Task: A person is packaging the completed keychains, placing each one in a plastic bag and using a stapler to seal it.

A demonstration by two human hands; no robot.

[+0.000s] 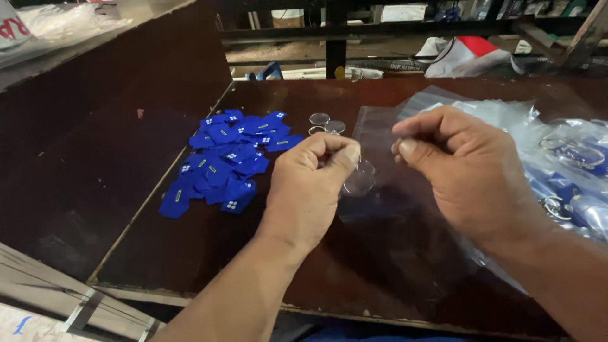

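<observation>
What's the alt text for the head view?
Two bare hands meet over a dark brown table: the left hand pinches a clear round disc, the right hand pinches a clear plastic bag. A pile of blue tags lies left.

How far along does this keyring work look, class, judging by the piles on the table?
Done: bagged keyrings lie piled at the right. In hand: the left hand pinches a clear round piece, while the right hand pinches a clear plastic bag. Left: a heap of blue inserts and two loose clear discs.

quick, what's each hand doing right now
Left hand: closed, pinching a clear round disc.
Right hand: fingers pinched together at a clear plastic bag.
</observation>
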